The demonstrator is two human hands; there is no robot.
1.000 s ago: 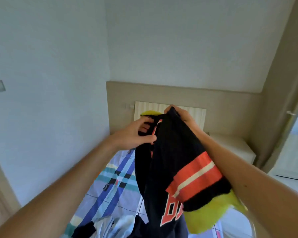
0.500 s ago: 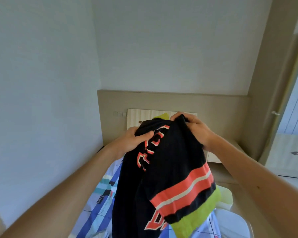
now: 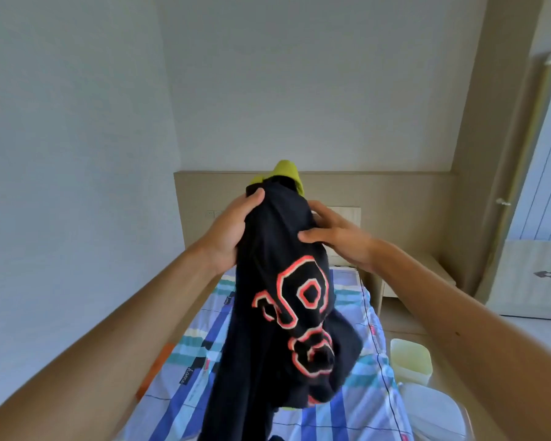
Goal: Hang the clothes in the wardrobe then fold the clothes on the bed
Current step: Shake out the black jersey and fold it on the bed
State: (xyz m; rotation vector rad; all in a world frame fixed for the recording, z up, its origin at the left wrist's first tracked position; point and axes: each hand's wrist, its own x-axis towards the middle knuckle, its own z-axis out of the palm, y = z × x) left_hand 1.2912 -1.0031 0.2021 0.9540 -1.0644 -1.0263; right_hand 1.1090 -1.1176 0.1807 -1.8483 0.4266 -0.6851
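We hold a black shirt [image 3: 287, 313] up in the air over the bed [image 3: 360, 316], in front of the beige headboard [image 3: 401, 198]. The shirt hangs down from both hands, bunched and twisted, and it shows big letters with orange outline on the front; a yellow-green part sticks out at its top. Our left hand [image 3: 231, 232] grasps the upper left side of the shirt, with the thumb laid over the front of the cloth. Our right hand [image 3: 339, 238] takes the upper right side: the thumb presses on the front and the fingers [image 3: 328, 213] go around the edge, so the cloth is pinched between them. The lower end of the shirt is out of view at the bottom. The bed has a blue checked sheet. A pale yellow tub [image 3: 411, 361] stands just beside the bed on the right.
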